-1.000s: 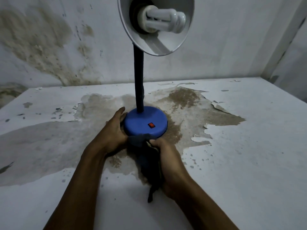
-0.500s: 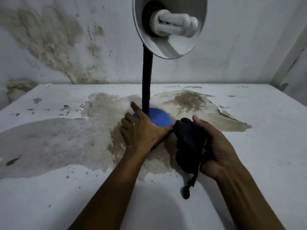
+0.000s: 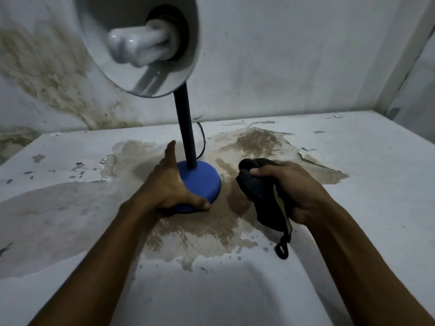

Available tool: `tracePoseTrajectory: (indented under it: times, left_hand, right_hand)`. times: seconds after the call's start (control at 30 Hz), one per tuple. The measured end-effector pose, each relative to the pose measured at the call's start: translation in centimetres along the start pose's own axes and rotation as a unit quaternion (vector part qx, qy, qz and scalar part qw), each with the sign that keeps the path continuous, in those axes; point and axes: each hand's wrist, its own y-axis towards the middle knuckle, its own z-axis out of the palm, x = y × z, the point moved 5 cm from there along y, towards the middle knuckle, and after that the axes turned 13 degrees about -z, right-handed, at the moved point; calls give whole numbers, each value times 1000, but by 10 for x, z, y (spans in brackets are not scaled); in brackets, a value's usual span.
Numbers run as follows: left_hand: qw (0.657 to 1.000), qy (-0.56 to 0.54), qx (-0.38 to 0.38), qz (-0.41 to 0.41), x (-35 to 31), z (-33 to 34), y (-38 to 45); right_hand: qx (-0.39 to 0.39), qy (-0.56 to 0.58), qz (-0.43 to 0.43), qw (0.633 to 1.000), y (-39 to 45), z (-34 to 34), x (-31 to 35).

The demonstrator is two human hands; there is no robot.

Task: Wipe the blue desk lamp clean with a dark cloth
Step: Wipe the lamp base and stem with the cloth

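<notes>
The blue desk lamp stands on the table, with its round blue base (image 3: 200, 180) at the centre, a dark upright neck (image 3: 186, 128) and a white shade (image 3: 138, 43) holding a spiral bulb at the top. My left hand (image 3: 167, 184) grips the base's left and front edge, thumb on the near rim and fingers along the far-left side. My right hand (image 3: 296, 187) is right of the base, apart from it, shut on the bunched dark cloth (image 3: 261, 191). A loop of the cloth (image 3: 282, 249) hangs down to the table.
The white table (image 3: 364, 184) has peeling paint and a large brown stain around the lamp. A stained wall (image 3: 270, 67) rises just behind it, and the lamp's black cord (image 3: 203, 140) runs behind the neck. A wall corner (image 3: 404, 67) stands at the right.
My right hand has lifted the cloth off the base's front and drawn it to the right. My left hand shifted its grip around the base. The lamp has turned; its shade now looks closer and blurred.
</notes>
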Motion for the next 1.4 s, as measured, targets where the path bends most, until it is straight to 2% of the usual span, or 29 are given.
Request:
tracePoseTrajectory:
  times: [0.1,0.27,0.53,0.63,0.73,0.97,1.07,1.13,1.2,1.23,1.3,1.37,1.4]
  left_hand:
    - [999,6,47,16,13,-11,8]
    - [993,-12,117,17,25,-20,18]
    - [990,-30,137,27,29,-18,22]
    - [990,-45,132,29,30,-17,21]
    - [990,-56,123,32,32,-16,20]
    - [992,-49,107,46,28,-14,21]
    - [992,-49,105,47,28,-14,22]
    - [992,-49,104,48,27,-14,22]
    - [992,-47,105,49,27,-13,21]
    - [992,-49,107,49,27,-13,21]
    - [992,-50,108,46,27,-14,19]
    - [992,-47,109,41,28,-16,18]
    - [992,-51,112,39,29,-16,18]
  right_hand:
    - [17,-116,-64,991,22,3,5]
    - [53,-284,-129,949,63,22,6]
    - [132,-386,-127,904,112,86,0]
    - [169,-490,-124,846,109,97,-8]
    - [171,-571,-140,790,92,95,-8]
    - [169,-615,-203,743,28,88,-15]
    - [197,-625,-235,718,2,95,-22]
    - [257,-588,-231,731,-8,92,-22]
    - [328,-505,-225,766,-16,89,-17]
    - [328,-482,-225,780,-16,85,-14]
    - [236,-501,-234,799,-1,74,-6]
    - [119,-549,-237,793,18,64,-2]
    - [91,-571,-233,782,24,64,-3]
